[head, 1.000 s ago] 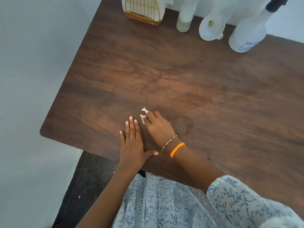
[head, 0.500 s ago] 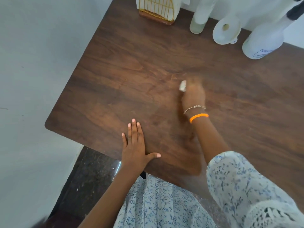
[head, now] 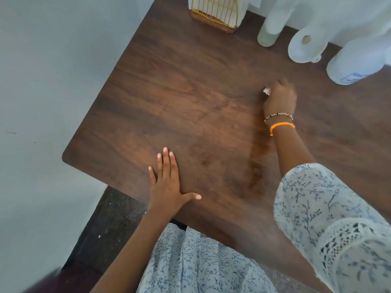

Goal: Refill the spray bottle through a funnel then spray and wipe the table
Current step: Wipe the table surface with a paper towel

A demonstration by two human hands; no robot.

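My brown wood table [head: 179, 98] smooth with a dull shine, white plastic spray bottle [head: 355, 66], white plastic funnel [head: 304, 47], gold metal wire holder [head: 213, 11], soft flowery cloth sleeve [head: 317, 208]

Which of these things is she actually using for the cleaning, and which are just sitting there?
For the job: tissue gripped in the right hand; left hand flat on the table; spray bottle; funnel.

Lying about: gold wire holder; second bottle.
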